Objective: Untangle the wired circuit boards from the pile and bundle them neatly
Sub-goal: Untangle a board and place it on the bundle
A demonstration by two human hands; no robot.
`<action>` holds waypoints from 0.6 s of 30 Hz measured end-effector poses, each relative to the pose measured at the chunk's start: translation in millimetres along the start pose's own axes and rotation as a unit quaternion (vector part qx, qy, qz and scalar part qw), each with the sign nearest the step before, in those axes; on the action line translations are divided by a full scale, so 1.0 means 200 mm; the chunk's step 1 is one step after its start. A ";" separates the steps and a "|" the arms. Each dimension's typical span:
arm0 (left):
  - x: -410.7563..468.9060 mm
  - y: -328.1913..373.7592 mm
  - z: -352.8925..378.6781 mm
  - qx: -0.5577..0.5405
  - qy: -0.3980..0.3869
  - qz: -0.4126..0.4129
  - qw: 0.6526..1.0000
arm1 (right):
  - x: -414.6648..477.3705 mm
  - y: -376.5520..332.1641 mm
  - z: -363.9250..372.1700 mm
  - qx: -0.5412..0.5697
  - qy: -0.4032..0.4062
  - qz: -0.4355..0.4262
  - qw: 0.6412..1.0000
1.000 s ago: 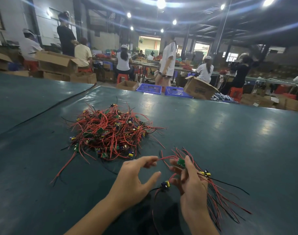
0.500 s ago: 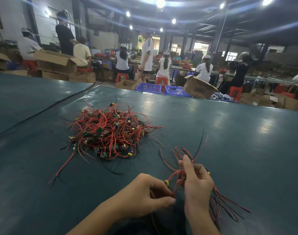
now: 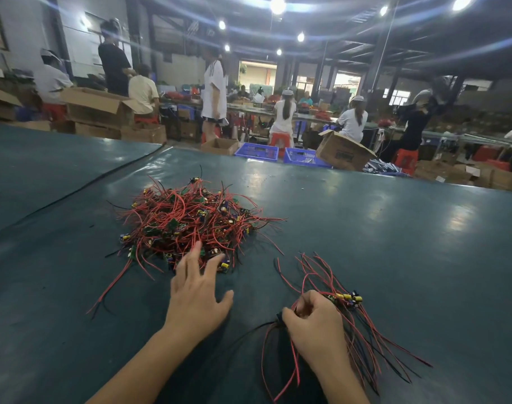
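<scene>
A tangled pile of small green circuit boards with red and black wires (image 3: 187, 223) lies on the dark green table (image 3: 380, 234), left of centre. My left hand (image 3: 198, 290) stretches forward with straight, spread fingers, its fingertips at the pile's near edge. To the right, my right hand (image 3: 314, 325) is curled around a separate bundle of wired boards (image 3: 345, 298), whose yellow-capped parts show just past my knuckles. The bundle's wires fan out over the table both toward the pile and toward me.
A dark seam (image 3: 82, 182) runs across the table at the left. Beyond the far edge stand cardboard boxes (image 3: 343, 154), blue crates (image 3: 256, 151), red stools and several people at workbenches.
My left hand has let go of the bundle and reached forward and left to the pile. My right hand has lowered the bundle toward the table, still gripping it.
</scene>
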State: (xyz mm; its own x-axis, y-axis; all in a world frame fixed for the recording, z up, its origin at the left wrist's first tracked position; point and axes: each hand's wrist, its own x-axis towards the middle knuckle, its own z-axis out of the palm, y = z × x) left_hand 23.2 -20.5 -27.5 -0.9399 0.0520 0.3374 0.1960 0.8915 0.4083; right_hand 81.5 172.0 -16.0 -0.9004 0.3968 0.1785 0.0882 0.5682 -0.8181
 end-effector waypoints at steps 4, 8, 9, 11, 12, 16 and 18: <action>0.06 -0.11 -0.01 0.052 -0.041 -0.063 0.996 | -0.01 0.00 -0.01 -0.007 -0.001 0.000 1.000; 0.09 -0.15 -0.02 0.045 -0.075 -0.080 0.993 | 0.01 0.00 -0.01 0.025 0.007 0.002 1.000; 0.09 -0.15 -0.03 0.031 -0.061 -0.079 0.995 | 0.01 0.01 -0.01 0.031 0.005 0.001 1.000; 0.08 -0.14 -0.04 0.005 -0.020 -0.073 0.997 | 0.01 0.01 -0.01 0.034 -0.001 -0.002 0.999; 0.08 -0.14 -0.05 -0.007 0.001 -0.069 0.998 | 0.01 0.02 -0.01 0.036 -0.003 -0.004 0.999; 0.08 -0.12 -0.07 -0.055 0.049 -0.061 0.995 | 0.01 0.02 0.00 0.063 0.001 -0.046 0.997; 0.09 -0.11 -0.07 -0.076 0.059 -0.057 0.994 | 0.00 0.01 0.01 0.081 0.003 -0.080 0.993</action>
State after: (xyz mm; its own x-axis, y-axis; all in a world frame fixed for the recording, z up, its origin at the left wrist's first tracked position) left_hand 6.6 -45.2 -19.5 -0.9209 -0.1057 0.3751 0.1394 0.8095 0.5703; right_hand 80.5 171.7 -17.8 -0.8952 0.3147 0.3156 -0.1259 0.5007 -0.8564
